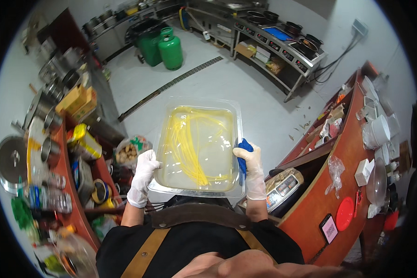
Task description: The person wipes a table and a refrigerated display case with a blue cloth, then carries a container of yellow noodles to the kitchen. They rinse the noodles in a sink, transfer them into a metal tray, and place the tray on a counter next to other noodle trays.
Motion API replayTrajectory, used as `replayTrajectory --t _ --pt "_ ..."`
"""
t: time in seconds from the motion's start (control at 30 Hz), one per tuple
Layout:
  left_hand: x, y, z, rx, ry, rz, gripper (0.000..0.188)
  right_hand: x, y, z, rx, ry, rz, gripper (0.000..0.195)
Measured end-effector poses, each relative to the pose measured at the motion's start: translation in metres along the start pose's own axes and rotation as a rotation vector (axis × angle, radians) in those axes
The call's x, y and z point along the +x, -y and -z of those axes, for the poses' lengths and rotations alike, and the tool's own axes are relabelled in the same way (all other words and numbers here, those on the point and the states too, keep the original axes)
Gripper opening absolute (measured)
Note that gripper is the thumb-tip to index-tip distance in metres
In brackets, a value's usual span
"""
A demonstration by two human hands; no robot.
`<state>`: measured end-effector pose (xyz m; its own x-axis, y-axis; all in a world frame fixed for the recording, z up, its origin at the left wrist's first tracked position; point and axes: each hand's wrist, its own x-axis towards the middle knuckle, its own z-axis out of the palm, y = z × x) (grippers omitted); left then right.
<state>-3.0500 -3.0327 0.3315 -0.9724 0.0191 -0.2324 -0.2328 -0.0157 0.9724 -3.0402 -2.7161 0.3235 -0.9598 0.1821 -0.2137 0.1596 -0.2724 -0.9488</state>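
Between my gloved hands is a clear plastic tub (152, 187), held in front of my apron above the floor. Long yellow noodle-like strands (186, 147) lie in liquid inside it, most of them bunched toward the left. My left hand (146, 170), in a white glove, grips the tub's left rim. On the opposite side my right hand (252, 160), gloved too, clasps the right rim together with a blue cloth (242, 158). The fingers under the rims are hidden.
Wooden counters flank me: the left one (69, 194) holds pots and bottles, the right one (305, 208) a phone (329, 228) and red plate (344, 213). Ahead stand a green gas cylinder (170, 50), a green bin (149, 48) and a cooktop bench (274, 45). A drain grate (173, 85) crosses the floor.
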Motion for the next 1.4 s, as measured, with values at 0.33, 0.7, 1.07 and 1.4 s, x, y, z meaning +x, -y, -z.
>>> replayTrajectory --t 0.33,0.7,1.07,1.4 --pt "0.265 -0.049 -0.061 0.035 0.123 -0.028 0.026 0.216 0.054 0.001 -0.077 -0.183 0.079 0.026" --pt "0.543 -0.122 -0.122 0.091 0.199 -0.027 0.027 0.479 0.131 -0.005 -0.029 -0.257 0.080 0.026" --pt "0.849 -0.159 -0.165 0.075 0.361 -0.085 0.027 0.734 0.175 -0.041 -0.033 -0.426 0.103 0.021" --pt "1.077 -0.225 -0.194 0.103 0.301 -0.024 0.026 0.985 0.209 -0.057 0.033 -0.421 0.155 0.024"
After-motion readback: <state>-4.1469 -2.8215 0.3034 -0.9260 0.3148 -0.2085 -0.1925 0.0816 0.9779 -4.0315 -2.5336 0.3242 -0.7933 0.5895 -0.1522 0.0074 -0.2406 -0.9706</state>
